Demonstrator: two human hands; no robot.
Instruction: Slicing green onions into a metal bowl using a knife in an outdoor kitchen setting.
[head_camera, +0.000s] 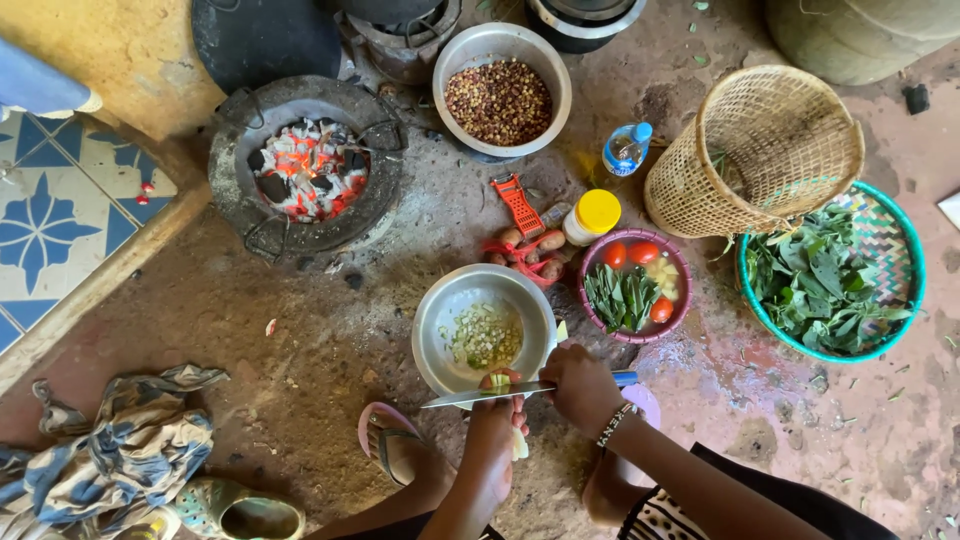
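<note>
While the left hand (497, 415) pinches a small pale vegetable (497, 381) at its fingertips, the right hand (578, 385) is closed around the blue handle of a knife (487, 395). The blade lies flat across the vegetable, just above the left fingertips, its long axis running nearly level (tip pointing left, handle to the right). Just beyond the fingers sits a metal bowl (437, 330) of chopped pieces; a purple bowl (681, 300) of tomatoes and leaves stands farther right.

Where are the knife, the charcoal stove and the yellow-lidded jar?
knife (480, 395), head view, middle of the blade
charcoal stove (232, 185), head view, left rim
yellow-lidded jar (598, 210), head view, centre of the lid
</note>
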